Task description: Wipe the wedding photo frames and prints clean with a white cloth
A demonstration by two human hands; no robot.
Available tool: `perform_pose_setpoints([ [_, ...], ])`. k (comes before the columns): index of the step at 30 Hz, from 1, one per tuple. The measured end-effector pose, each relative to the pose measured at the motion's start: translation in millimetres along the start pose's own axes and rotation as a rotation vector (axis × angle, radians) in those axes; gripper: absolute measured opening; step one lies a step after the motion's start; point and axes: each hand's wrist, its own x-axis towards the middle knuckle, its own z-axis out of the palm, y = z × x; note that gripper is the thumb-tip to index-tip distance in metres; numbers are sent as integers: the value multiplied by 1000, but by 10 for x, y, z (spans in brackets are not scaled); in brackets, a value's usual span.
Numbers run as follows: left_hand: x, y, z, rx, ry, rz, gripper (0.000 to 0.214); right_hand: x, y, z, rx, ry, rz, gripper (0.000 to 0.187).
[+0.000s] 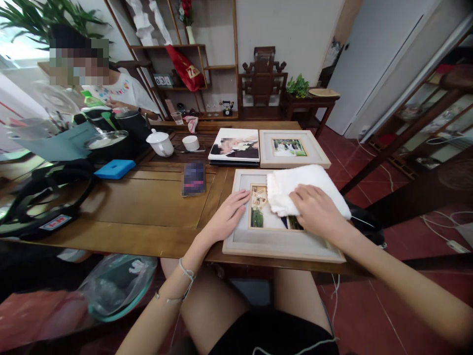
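A pale-framed picture point(258, 244) lies flat at the near edge of the wooden table point(148, 202). My left hand point(227, 217) rests flat on the frame's left side, fingers stretched out. My right hand point(314, 212) presses down on a folded white cloth point(306, 185) that covers the right part of the glass. The photo under the glass shows only partly beside the cloth.
Behind lie a second framed picture point(293, 148) and a photo book point(235, 145). A phone point(194, 179), white cups point(160, 143), a blue box point(114, 168), a kettle and black straps sit left. Another person sits at the far left. A plastic bag-lined bin point(118, 286) stands below.
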Motion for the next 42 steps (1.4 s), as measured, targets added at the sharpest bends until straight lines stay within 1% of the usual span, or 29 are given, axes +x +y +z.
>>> perform_pose_setpoints([
  [4, -3, -5, 5, 22, -17, 2, 42, -319, -449, -215, 85, 0, -211, 36],
  [6, -1, -9, 6, 21, -17, 18, 42, -407, -581, -318, 127, 7, -285, 36],
  [7, -1, -15, 7, 19, -16, 26, 42, -410, -601, -347, 148, -6, -294, 34],
  [9, -4, -32, 9, 15, -13, 40, 42, -330, -550, -348, 167, -52, -251, 28],
  [11, -13, -56, 12, 8, -14, 50, 43, -165, -410, -281, 127, -81, -159, 25],
  [15, -37, -97, 20, -2, -16, 70, 45, 188, -117, -101, -19, -57, 29, 31],
  [17, -45, -106, 26, -9, -9, 78, 45, 270, -88, -67, -34, -57, 73, 33],
  [18, -46, -106, 29, -16, -2, 81, 45, 275, -118, -73, -22, -65, 73, 33],
  [20, -42, -98, 36, -36, 19, 86, 44, 226, -263, -124, 39, -97, 22, 31],
  [23, -24, -68, 39, -56, 47, 63, 41, 79, -604, -259, 167, -129, -128, 25],
  [26, -5, -42, 33, -59, 49, 16, 40, -31, -910, -383, 248, -111, -282, 18],
  [29, 0, -40, 31, -61, 55, 13, 40, -56, -1040, -445, 294, -91, -366, 14],
  [31, -3, -42, 31, -55, 59, 21, 40, -58, -1020, -467, 298, -104, -376, 15],
  [34, -5, -35, 28, -29, 48, 24, 41, -119, -871, -514, 249, -184, -322, 20],
  [38, 2, -30, 18, -8, 23, 42, 41, -309, -516, -596, 141, -309, -180, 28],
  [40, 5, -35, 14, -4, 17, 55, 41, -366, -295, -599, 77, -341, -102, 30],
  [42, 6, -39, 10, 3, 8, 60, 42, -350, -83, -548, 30, -347, -20, 29],
])
